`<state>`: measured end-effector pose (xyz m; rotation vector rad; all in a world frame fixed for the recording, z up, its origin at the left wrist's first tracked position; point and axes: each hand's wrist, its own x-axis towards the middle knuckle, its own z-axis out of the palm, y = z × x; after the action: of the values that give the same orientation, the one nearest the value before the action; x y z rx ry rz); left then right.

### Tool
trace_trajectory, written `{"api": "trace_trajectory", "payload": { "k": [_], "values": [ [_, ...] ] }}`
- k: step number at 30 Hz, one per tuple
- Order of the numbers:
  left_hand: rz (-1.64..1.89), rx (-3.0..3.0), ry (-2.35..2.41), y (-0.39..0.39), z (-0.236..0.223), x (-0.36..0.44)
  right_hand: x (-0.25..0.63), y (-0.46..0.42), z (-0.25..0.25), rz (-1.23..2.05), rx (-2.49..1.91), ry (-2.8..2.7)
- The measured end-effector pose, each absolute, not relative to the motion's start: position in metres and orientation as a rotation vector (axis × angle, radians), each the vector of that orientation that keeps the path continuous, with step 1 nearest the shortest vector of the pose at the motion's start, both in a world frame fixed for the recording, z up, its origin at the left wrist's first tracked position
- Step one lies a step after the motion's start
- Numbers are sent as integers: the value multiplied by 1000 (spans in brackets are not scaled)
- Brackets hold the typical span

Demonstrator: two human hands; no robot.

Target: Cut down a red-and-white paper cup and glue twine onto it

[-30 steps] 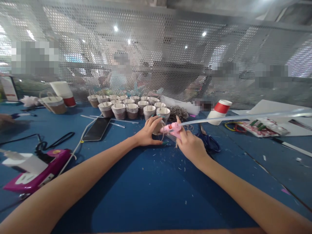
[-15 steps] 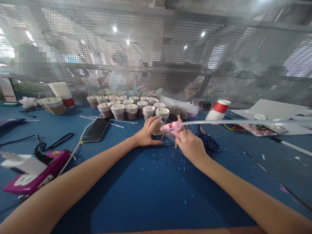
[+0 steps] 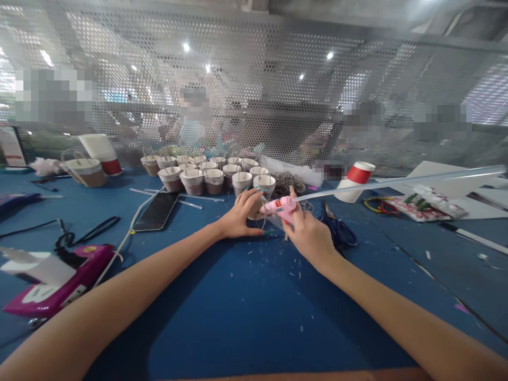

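Observation:
My left hand (image 3: 240, 216) is curved around a small paper cup (image 3: 254, 210), which is mostly hidden behind the fingers; a thin loop of cord shows at its near side. In my right hand (image 3: 313, 237) is a pink hot glue gun (image 3: 286, 205), its nozzle pointing left at the cup. A long clear glue stick (image 3: 397, 183) juts out of the gun's back toward the right. Just beyond my hands stand several wrapped cups (image 3: 192, 181) with cord handles, in rows. Behind the gun lies a heap of grey-brown cord (image 3: 289, 183).
Dark blue scissors (image 3: 342, 232) lie right of my right hand. Stacked red-and-white paper cups (image 3: 360, 172) stand farther back. On the left are a phone (image 3: 157, 211), loose glue sticks (image 3: 190, 204) and a magenta power strip (image 3: 85, 270) with cables. A perforated metal screen (image 3: 254, 69) rises behind the table.
The glue gun has tilted slightly in my right hand, and the far end of its glue stick has swung upward. My left hand and the cup stay in place.

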<state>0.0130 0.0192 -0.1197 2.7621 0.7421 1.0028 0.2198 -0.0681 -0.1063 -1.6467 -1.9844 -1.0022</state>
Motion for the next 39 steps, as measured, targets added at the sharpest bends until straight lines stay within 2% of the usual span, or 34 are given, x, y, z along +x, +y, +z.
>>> {"api": "trace_trajectory", "payload": {
  "k": [6,18,39],
  "values": [
    [983,2772,753,18,-119,13,220,-66,-109,-1032,-1680,-2010],
    [991,2773,745,20,-121,12,218,-66,-106,-870,-1795,-2127],
    [987,2738,759,19,-120,13,218,-68,-105,-820,-1618,-1963]
  ]
}}
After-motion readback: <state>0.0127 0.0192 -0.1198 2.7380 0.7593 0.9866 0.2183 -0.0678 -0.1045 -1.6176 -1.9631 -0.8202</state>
